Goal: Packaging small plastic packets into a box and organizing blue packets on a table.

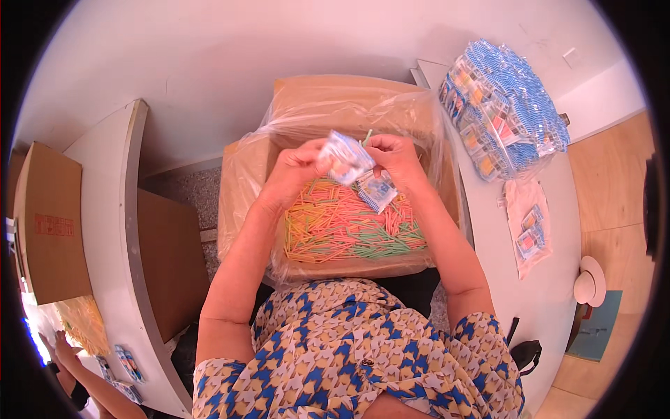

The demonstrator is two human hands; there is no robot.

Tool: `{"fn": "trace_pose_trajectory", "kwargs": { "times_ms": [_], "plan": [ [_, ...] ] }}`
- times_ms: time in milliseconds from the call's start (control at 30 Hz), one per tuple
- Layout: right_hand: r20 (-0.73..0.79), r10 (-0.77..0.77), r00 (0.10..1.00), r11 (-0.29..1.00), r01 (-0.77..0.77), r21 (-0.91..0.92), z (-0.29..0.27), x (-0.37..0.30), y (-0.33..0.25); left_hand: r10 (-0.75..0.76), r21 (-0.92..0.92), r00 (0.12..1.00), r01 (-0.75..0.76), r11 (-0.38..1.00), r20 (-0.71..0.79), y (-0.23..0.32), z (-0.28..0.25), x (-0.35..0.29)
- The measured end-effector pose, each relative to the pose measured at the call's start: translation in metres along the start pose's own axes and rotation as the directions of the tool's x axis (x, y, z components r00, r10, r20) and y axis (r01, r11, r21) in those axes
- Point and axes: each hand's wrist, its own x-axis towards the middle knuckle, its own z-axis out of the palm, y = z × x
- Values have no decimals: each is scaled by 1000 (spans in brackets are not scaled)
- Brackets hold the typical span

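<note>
My left hand point(296, 167) is closed on a small clear plastic packet point(347, 159) with blue and white print, partly smeared by motion. Beside it my right hand point(399, 162) is closed, and a thin green stick point(367, 137) pokes up at its fingertips. A second printed packet point(377, 192) is just below the right fingers; whether they hold it or it lies loose I cannot tell. Both hands are above a cardboard box point(328, 94) lined with clear plastic film. Inside are many short thin sticks point(328, 223) in yellow, pink and green.
On the white table point(488, 293) at right stands a big clear bag point(506, 105) of filled packets. A pink cloth point(520, 209) with a few packets point(532, 241) lies nearer. At left are brown cartons point(52, 223), a white panel edge point(132, 209) and another person's arm point(98, 384).
</note>
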Motion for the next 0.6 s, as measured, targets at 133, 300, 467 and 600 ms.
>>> {"fn": "trace_pose_trajectory", "kwargs": {
  "times_ms": [133, 300, 467, 600],
  "plan": [
    [53, 34, 998, 966, -46, 256, 7, -10, 4, -179, 6, 963, 182, 983, 202, 2, 9, -3],
    [91, -38, 995, 973, 16, 231, 21, -22, -4, -311, 154, 918, 280, 948, 246, -1, 5, -5],
    [141, -249, 958, 967, 255, -25, 15, -20, -8, -79, 240, 951, 4, 971, 300, -15, 3, -4],
    [-26, -78, 997, 997, 79, 20, 7, -27, -32, -94, 258, 962, 25, 966, 257, -2, 9, -6]
  ]
}}
